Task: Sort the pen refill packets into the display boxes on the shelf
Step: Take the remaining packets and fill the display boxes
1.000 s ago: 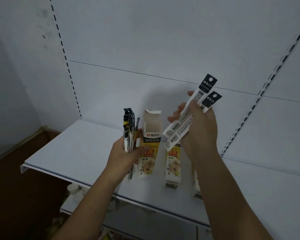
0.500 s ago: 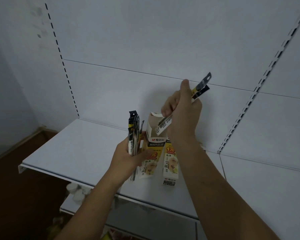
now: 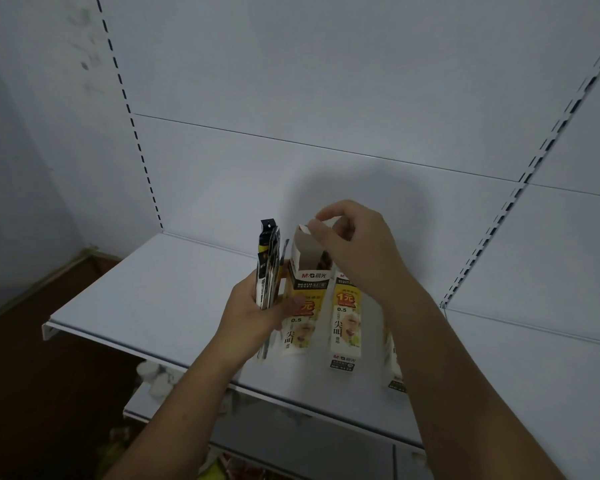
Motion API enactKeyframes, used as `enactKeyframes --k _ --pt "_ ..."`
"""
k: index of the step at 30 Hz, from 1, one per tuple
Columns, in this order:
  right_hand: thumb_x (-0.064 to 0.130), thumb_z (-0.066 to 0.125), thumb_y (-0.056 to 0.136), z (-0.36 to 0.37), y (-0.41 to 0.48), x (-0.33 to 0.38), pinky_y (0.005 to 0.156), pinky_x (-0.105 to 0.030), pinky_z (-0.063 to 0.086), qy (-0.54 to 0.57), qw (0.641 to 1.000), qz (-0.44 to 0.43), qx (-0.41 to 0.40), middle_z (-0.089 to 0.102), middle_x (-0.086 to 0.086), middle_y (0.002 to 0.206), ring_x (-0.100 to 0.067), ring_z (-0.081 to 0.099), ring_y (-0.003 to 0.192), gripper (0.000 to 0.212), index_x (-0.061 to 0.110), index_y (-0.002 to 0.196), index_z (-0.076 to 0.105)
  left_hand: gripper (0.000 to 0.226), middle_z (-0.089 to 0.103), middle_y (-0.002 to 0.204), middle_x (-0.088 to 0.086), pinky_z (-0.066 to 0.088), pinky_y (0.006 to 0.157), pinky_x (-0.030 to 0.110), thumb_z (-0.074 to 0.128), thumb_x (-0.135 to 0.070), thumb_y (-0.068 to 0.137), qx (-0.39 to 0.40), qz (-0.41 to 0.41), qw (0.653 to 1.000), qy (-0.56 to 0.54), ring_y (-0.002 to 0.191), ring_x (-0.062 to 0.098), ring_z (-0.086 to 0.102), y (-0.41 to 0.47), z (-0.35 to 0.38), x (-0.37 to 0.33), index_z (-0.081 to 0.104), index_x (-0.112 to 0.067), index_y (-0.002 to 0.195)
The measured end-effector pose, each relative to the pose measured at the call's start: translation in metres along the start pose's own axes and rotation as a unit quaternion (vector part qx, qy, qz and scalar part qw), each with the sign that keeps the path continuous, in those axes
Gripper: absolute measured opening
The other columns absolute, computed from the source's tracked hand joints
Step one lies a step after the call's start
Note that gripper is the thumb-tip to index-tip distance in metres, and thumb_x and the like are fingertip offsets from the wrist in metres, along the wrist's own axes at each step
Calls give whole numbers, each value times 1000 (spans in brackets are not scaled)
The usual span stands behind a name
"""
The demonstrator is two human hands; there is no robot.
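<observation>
On the white shelf (image 3: 146, 299) stands an open yellow-and-white display box (image 3: 307, 289) with its flap up. My right hand (image 3: 354, 251) is curled over the box's open top, thumb and forefinger pinched by the flap's tip. It holds refill packets (image 3: 326, 262) that reach down inside the box, mostly hidden under the palm. My left hand (image 3: 257, 317) grips a bunch of black-topped refill packets (image 3: 267, 265) upright, just left of the box, with its thumb pressed on the box front. A second box (image 3: 345, 327) stands to the right.
A third box (image 3: 394, 368) peeks out from behind my right forearm near the shelf's front edge. White back panels with slotted uprights (image 3: 499, 216) rise behind. A lower shelf (image 3: 160, 382) holds small white items, with a brown floor at the left.
My right hand has come down from above the box to its open top, and the two packets it held have dropped from full view into the box. The left hand stays put.
</observation>
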State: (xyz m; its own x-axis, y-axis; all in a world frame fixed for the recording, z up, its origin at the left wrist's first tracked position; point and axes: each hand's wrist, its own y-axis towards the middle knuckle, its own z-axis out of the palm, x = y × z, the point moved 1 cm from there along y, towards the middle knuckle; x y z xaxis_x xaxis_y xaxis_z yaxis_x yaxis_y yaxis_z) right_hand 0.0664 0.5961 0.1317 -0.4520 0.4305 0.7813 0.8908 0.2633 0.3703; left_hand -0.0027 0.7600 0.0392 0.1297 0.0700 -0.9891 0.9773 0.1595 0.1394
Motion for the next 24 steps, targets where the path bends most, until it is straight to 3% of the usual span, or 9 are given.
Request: enactKeyframes --k 4,10,14,19,24 --pt "26 74 95 -1 -7 -6 62 -17 49 -6 1000 -15 0 68 6 75 -4 63 63 11 27 105 70 35 79 88 -15 52 56 17 79 -11 90 -7 -3 1000 11 69 4 72 2 -1 1 68 -24 121" --pt "14 73 94 4 -23 -11 61 -13 49 -14 999 -39 -24 66 10 81 -4 61 68 19 25 109 68 42 73 72 -21 53 57 16 79 -10 90 -3 11 1000 19 66 0 71 2 -2 1 64 -29 124" --pt "11 73 92 11 -29 -11 62 -11 47 -32 996 -70 -38 64 13 85 -5 62 73 23 26 109 67 46 74 77 -12 55 59 20 83 -18 87 -27 27 999 25 66 6 70 4 -6 0 66 -34 127" --pt "14 75 92 15 -39 -10 65 -10 45 -47 988 -130 -64 66 10 92 -9 60 77 11 21 100 71 45 70 72 0 56 61 23 84 -21 85 -42 50 998 16 64 11 67 4 -12 -1 68 -36 125" --pt "9 77 90 18 -46 -9 67 -12 42 -56 980 -183 -48 61 10 92 -11 57 79 12 19 95 71 57 67 68 -2 56 65 25 84 -39 73 -38 46 998 1 64 13 66 0 -16 -1 67 -34 127"
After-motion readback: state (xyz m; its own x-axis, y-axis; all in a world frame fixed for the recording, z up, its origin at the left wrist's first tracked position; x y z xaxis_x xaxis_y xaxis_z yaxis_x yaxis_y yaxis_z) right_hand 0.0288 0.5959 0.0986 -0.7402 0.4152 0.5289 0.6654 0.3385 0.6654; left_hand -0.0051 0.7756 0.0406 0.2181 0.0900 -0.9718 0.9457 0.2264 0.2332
